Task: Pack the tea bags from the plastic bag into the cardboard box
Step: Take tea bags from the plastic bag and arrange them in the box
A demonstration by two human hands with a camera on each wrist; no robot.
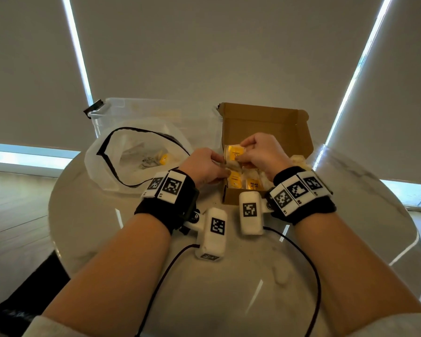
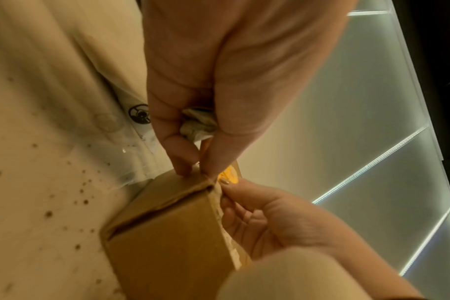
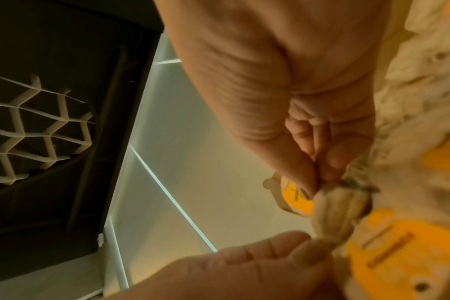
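An open cardboard box [image 1: 265,127] stands on the table, its lid raised, with several yellow-labelled tea bags [image 1: 252,182] lying inside. Over the box's left part, both hands hold one tea bag [image 1: 236,153] between them. My left hand [image 1: 220,164] pinches its near end and my right hand [image 1: 243,152] pinches its far end. In the right wrist view the right hand's [image 3: 319,182] thumb and fingers pinch the pale tea bag [image 3: 334,211], and the left hand [image 3: 308,249] grips it from below. The plastic bag [image 1: 131,156] lies open to the left with a tea bag [image 1: 163,158] inside.
A clear plastic tub [image 1: 131,110] stands behind the bag and box. The round white table [image 1: 253,276] reaches out toward me, with cables from the wrist cameras trailing across it. Window blinds hang close behind.
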